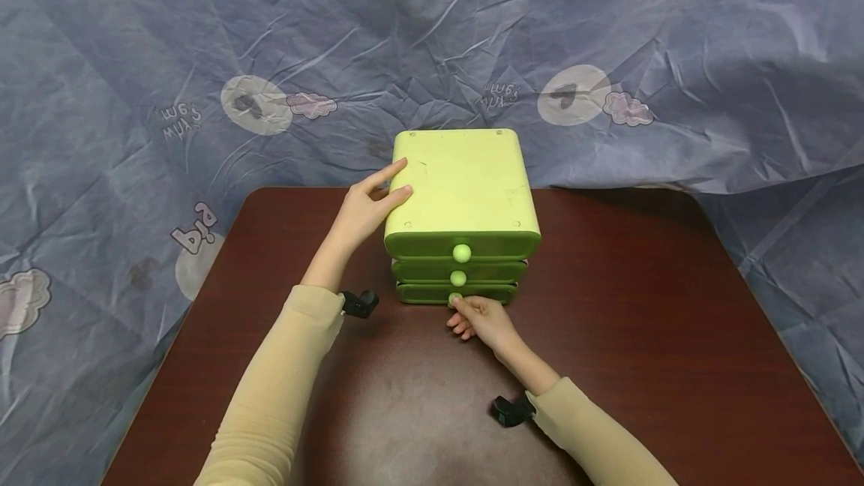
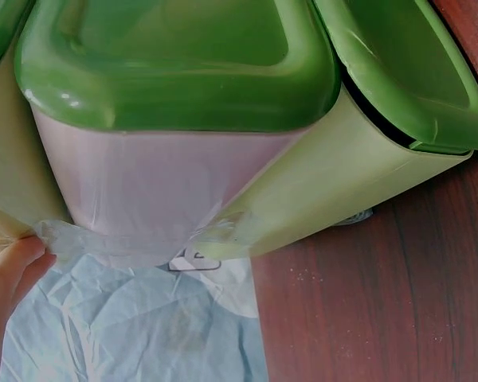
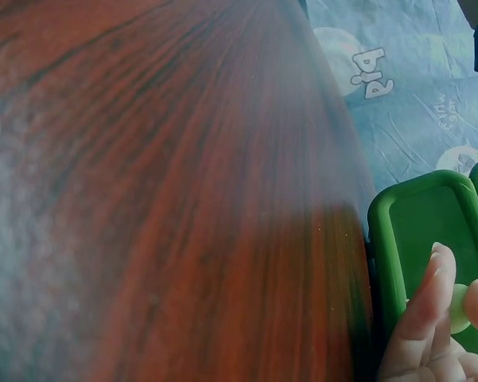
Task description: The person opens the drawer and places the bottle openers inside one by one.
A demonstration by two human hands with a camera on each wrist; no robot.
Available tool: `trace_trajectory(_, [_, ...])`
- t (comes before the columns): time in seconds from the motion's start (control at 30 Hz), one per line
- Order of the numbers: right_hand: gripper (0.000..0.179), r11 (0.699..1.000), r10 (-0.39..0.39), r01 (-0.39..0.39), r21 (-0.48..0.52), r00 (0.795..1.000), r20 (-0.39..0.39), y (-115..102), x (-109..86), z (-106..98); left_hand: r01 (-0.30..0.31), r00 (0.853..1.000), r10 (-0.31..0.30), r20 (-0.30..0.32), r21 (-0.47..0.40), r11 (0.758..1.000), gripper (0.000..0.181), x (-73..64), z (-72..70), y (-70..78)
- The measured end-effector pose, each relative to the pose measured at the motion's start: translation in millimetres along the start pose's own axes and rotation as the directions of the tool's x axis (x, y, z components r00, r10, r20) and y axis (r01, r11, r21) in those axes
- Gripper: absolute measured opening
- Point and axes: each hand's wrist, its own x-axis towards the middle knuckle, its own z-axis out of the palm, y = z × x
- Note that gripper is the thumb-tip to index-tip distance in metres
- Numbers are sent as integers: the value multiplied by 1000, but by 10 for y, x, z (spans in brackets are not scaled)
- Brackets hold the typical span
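A light green chest of drawers (image 1: pixel 466 178) stands on the table, with three darker green drawer fronts stacked under its top. Each front has a round pale knob; the top drawer's knob (image 1: pixel 462 253) and the middle knob (image 1: pixel 458 278) are free. My left hand (image 1: pixel 358 212) rests against the chest's left side, its fingertips on the upper edge. Low at the front, my right hand (image 1: pixel 486 321) pinches the bottom drawer's knob (image 3: pixel 460 309) between thumb and finger. In the left wrist view, a narrow dark gap shows behind the bottom drawer front (image 2: pixel 414 72).
The dark red-brown wooden table (image 1: pixel 641 321) extends to both sides of the chest and in front of it. Behind it hangs a wrinkled blue-grey printed cloth (image 1: pixel 432 36). Clear tape (image 2: pixel 127 243) clings to the chest's side. Each wrist carries a small black camera (image 1: pixel 511 411).
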Motion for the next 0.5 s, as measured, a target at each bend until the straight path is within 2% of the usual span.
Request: trace_trajectory(0.5, [38,1000,-3,3,-14,1000,21,-10,16,-32,-5,1000,5,-1,-23,1000,53,-21,-1,35])
